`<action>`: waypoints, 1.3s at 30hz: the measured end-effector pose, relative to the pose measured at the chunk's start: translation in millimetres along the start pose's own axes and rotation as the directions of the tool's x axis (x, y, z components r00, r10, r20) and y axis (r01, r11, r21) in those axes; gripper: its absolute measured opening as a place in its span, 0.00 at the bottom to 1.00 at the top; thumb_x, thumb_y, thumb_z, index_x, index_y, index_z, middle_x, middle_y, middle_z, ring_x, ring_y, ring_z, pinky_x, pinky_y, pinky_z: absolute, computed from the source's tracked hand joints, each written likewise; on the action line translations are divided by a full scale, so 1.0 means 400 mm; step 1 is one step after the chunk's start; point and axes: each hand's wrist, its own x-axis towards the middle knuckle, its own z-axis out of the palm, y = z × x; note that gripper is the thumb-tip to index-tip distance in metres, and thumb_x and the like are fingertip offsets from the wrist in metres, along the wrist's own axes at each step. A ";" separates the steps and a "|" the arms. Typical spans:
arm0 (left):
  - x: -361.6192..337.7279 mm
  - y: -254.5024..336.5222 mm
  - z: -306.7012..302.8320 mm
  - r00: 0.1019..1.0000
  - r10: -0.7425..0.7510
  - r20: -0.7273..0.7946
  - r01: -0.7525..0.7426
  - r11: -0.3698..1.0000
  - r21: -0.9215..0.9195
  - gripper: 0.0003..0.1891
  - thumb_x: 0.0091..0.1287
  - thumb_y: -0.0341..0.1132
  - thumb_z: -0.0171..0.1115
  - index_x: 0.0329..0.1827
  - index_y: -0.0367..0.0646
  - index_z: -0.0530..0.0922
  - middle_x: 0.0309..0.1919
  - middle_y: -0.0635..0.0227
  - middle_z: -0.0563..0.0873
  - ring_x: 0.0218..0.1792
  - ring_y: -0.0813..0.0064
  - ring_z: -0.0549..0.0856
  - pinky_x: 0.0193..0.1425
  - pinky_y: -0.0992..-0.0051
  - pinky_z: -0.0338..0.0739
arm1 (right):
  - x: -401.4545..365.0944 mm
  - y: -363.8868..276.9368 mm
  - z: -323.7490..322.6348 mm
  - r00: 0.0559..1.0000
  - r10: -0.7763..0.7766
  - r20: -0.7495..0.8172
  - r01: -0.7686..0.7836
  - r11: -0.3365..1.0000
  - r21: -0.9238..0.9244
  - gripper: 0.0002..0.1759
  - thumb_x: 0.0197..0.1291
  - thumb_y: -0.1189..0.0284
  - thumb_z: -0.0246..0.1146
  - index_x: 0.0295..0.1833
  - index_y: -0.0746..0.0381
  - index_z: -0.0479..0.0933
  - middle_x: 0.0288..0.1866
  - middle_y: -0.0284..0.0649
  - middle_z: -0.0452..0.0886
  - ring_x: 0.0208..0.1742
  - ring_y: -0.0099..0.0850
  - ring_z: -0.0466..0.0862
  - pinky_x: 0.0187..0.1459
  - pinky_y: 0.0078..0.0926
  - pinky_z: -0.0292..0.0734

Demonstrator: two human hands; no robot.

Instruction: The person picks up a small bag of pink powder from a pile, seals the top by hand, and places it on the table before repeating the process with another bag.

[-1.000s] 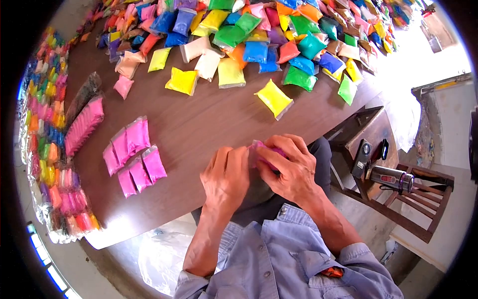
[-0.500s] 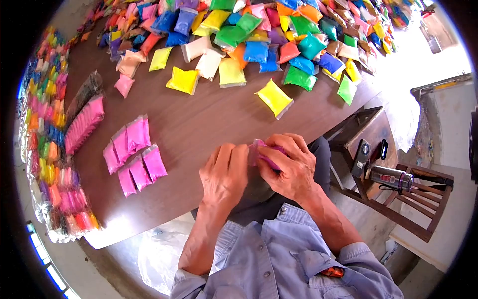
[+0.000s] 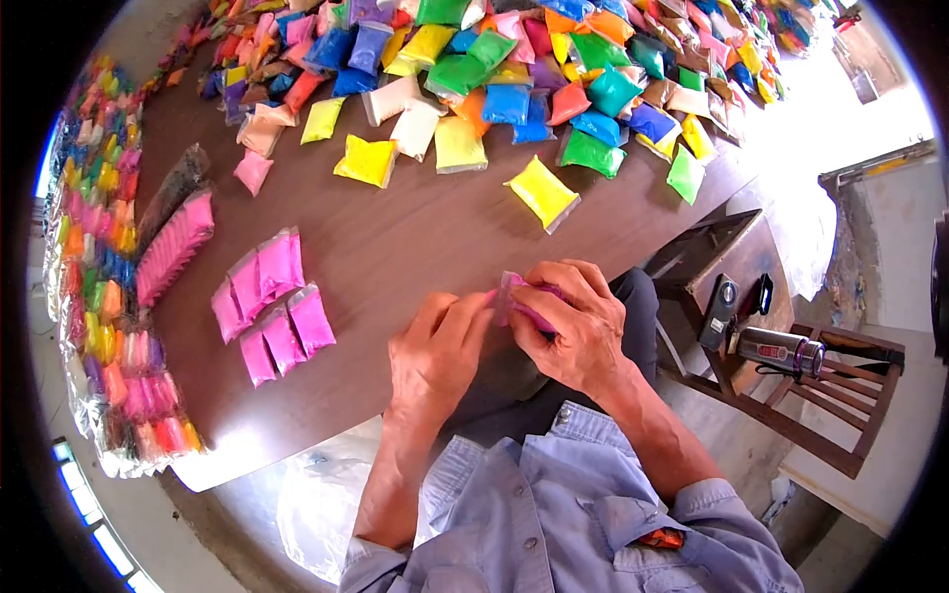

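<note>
At the table's near edge my right hand [image 3: 581, 331] is wrapped round a small clear packet of pink, clay-like filling [image 3: 508, 289], its open-looking clear end pointing left. My left hand [image 3: 435, 348] is just left of it, fingers bent and pressed together in a pinch. A tiny pink bit shows at those fingertips, too small to identify. A narrow gap separates the two hands. On the table to the left lie several similar pink packets [image 3: 280, 265] in two short rows. Beyond them a longer stack of pink packets [image 3: 176, 249] leans in a row.
A heap of multicoloured packets [image 3: 474, 59] covers the table's far side. One yellow packet [image 3: 543, 193] lies nearer on the brown table [image 3: 415, 227]. Bundled packets [image 3: 104, 296] line the left edge. At right, a wooden chair [image 3: 840, 395] carries a metal flask [image 3: 776, 348].
My left hand has drawn slightly left and down, away from the packet, widening the gap. My right hand keeps its hold on the packet. The view has shifted slightly.
</note>
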 end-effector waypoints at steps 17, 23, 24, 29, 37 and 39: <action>0.013 0.018 -0.024 0.992 -0.013 0.123 0.019 0.999 -0.046 0.05 0.68 0.24 0.74 0.44 0.39 0.88 0.37 0.58 0.89 0.33 0.56 0.91 0.36 0.64 0.85 | 0.000 0.001 -0.002 1.000 0.006 0.018 -0.006 1.000 0.004 0.19 0.42 0.74 0.81 0.44 0.52 0.88 0.53 0.33 0.86 0.55 0.41 0.87 0.51 0.34 0.86; 0.026 0.021 -0.014 0.987 -0.008 0.163 0.011 1.000 -0.016 0.05 0.68 0.24 0.73 0.44 0.39 0.87 0.36 0.59 0.88 0.32 0.54 0.90 0.35 0.64 0.84 | 0.001 0.001 -0.005 1.000 -0.001 0.017 0.000 1.000 0.014 0.21 0.41 0.75 0.81 0.46 0.52 0.88 0.53 0.34 0.86 0.54 0.42 0.87 0.51 0.34 0.86; 0.029 0.021 -0.007 0.987 0.007 0.158 -0.006 1.000 -0.003 0.04 0.68 0.24 0.73 0.43 0.39 0.87 0.35 0.59 0.87 0.32 0.54 0.90 0.34 0.63 0.83 | 0.001 0.002 -0.003 1.000 0.000 0.017 0.000 1.000 0.015 0.21 0.41 0.75 0.81 0.46 0.52 0.88 0.53 0.34 0.86 0.54 0.42 0.87 0.51 0.34 0.86; 0.040 0.029 0.015 0.987 0.063 0.147 -0.074 0.995 0.071 0.03 0.70 0.27 0.72 0.43 0.41 0.85 0.33 0.61 0.84 0.30 0.54 0.88 0.32 0.61 0.82 | 0.003 0.002 -0.003 1.000 -0.008 0.007 0.008 1.000 0.000 0.19 0.44 0.73 0.80 0.45 0.51 0.88 0.51 0.33 0.85 0.53 0.40 0.86 0.50 0.32 0.85; 0.027 0.013 0.023 0.994 0.029 0.104 -0.070 0.906 0.418 0.04 0.71 0.28 0.72 0.41 0.42 0.83 0.31 0.61 0.83 0.29 0.54 0.88 0.31 0.61 0.82 | -0.007 0.003 0.006 1.000 0.012 -0.029 -0.011 1.000 0.016 0.18 0.43 0.74 0.80 0.44 0.51 0.89 0.50 0.31 0.86 0.52 0.39 0.87 0.49 0.33 0.86; 0.039 -0.001 0.009 0.998 0.036 0.050 -0.050 0.942 0.331 0.03 0.71 0.27 0.71 0.41 0.41 0.83 0.31 0.60 0.84 0.29 0.54 0.88 0.31 0.61 0.82 | -0.008 0.003 0.004 0.999 0.021 -0.031 -0.020 1.000 0.021 0.19 0.42 0.75 0.81 0.45 0.51 0.90 0.50 0.31 0.86 0.51 0.39 0.87 0.49 0.34 0.86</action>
